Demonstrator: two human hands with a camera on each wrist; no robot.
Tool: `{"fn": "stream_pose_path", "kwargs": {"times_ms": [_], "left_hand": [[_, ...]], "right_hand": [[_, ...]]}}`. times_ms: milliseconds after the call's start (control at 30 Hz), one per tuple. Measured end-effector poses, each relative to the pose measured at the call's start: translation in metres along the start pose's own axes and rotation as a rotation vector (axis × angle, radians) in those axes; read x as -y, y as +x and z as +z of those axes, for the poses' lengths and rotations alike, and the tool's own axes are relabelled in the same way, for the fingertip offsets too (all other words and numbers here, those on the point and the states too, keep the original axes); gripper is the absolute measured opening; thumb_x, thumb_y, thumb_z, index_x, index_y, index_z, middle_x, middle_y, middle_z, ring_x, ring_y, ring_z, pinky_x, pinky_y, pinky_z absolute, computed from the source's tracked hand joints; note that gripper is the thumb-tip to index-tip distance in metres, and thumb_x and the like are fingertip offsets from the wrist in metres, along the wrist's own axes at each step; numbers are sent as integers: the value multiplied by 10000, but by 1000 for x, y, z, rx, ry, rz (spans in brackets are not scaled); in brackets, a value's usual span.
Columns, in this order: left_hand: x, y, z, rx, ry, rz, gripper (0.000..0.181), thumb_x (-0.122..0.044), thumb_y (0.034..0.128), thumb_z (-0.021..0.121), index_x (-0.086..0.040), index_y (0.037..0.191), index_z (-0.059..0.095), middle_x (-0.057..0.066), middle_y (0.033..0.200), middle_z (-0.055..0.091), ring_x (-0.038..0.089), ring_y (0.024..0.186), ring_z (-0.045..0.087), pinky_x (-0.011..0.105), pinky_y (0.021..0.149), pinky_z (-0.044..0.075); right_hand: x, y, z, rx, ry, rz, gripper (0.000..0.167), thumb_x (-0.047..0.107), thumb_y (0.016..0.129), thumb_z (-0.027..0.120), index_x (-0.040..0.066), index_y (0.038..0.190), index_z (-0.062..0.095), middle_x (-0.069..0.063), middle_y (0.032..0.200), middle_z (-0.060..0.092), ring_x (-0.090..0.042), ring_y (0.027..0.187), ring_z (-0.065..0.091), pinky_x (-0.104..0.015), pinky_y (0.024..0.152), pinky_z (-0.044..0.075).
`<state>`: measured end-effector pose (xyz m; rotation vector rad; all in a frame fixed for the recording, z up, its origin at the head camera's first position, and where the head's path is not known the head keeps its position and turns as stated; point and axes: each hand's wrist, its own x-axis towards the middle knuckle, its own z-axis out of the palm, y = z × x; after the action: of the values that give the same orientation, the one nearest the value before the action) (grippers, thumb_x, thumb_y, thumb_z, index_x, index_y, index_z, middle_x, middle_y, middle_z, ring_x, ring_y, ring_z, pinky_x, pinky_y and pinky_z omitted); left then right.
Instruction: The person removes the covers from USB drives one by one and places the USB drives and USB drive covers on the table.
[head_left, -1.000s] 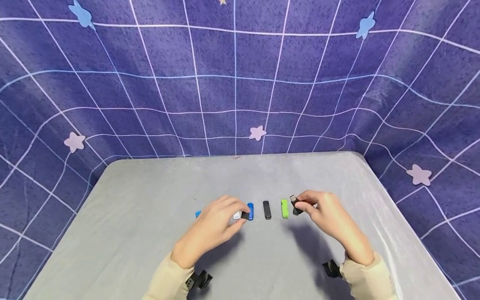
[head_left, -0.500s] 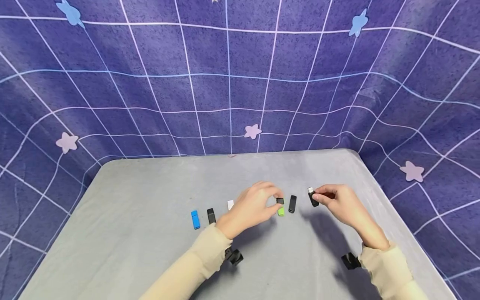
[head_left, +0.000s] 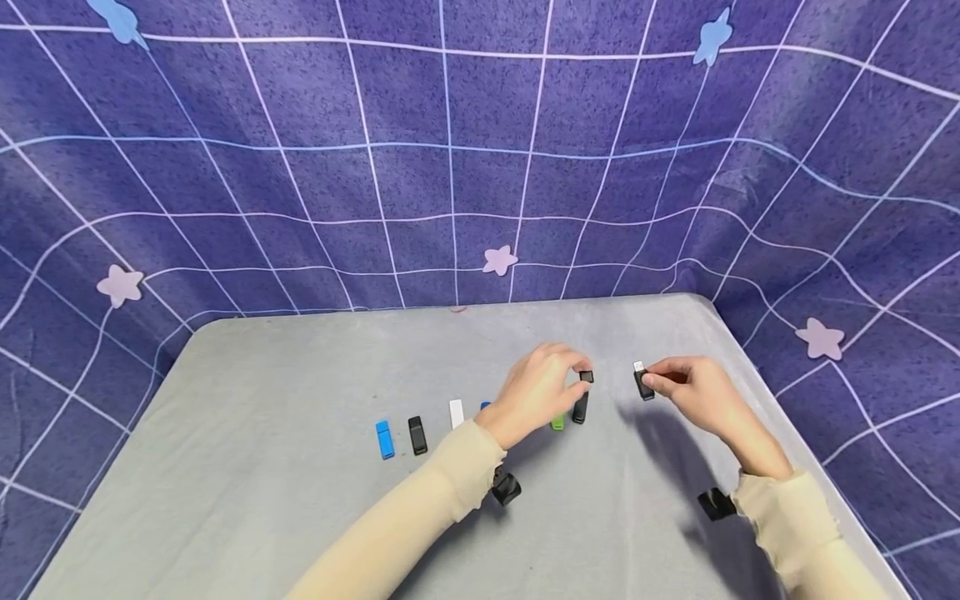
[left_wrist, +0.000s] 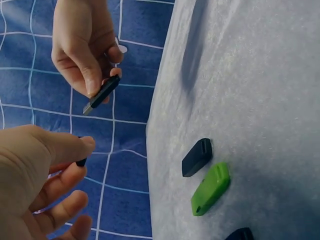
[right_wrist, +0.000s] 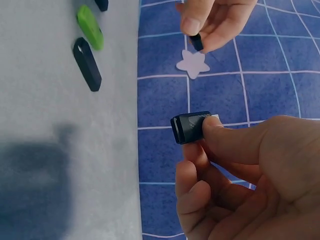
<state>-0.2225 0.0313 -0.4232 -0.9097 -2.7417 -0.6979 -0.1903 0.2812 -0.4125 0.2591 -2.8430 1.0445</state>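
My left hand (head_left: pixel 536 387) pinches a small black USB stick cap (head_left: pixel 587 377) between thumb and fingertips, above the table. To its right, my right hand (head_left: pixel 697 390) holds a black USB stick (head_left: pixel 643 384) by thumb and fingers, its silver plug bare and pointing up and away. Cap and stick are apart. Below the left hand lie another black USB stick (head_left: pixel 580 409) and a green USB stick (head_left: pixel 557 422); the left wrist view shows the green stick (left_wrist: pixel 211 190) whole. The left hand and sleeve partly cover the row.
Further left on the grey cloth-covered table (head_left: pixel 262 417) lie a light blue USB stick (head_left: pixel 385 439), a black one with a shiny top (head_left: pixel 417 435), a white one (head_left: pixel 456 413) and a mostly hidden dark blue one (head_left: pixel 485 405). A purple grid-patterned curtain (head_left: pixel 405 183) stands behind.
My left hand has moved right and away with the cap, passing over the row. My right hand has lifted the black USB stick and carried it right, away from the row.
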Motion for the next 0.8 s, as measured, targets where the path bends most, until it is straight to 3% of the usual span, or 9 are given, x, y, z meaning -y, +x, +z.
{"fn": "stream_pose_path", "kwargs": {"times_ms": [167, 400, 800], "left_hand": [[-2, 10, 4, 0, 44, -8, 215, -294, 939, 748, -238, 1145, 769, -87, 1152, 737, 142, 1117, 681, 319, 889, 579], [-1, 21, 8, -9, 74, 0, 187, -281, 926, 763, -233, 1106, 781, -82, 1091, 740, 122, 1026, 714, 316, 795, 593], [-5, 31, 9, 19, 129, 16, 160, -276, 942, 743, -235, 1094, 773, -80, 1052, 717, 113, 989, 698, 309, 779, 583]], "right_hand": [[-1, 6, -4, -8, 4, 9, 167, 157, 957, 732, 8, 1002, 792, -82, 792, 744, -7, 682, 573, -225, 631, 469], [3, 14, -1, -17, 5, 23, 164, 185, 957, 734, 39, 980, 803, -81, 864, 771, -52, 721, 584, -232, 644, 468], [5, 22, 4, 6, 52, 78, 215, 212, 978, 712, 20, 1032, 792, -79, 777, 710, -78, 698, 577, -251, 631, 455]]}}
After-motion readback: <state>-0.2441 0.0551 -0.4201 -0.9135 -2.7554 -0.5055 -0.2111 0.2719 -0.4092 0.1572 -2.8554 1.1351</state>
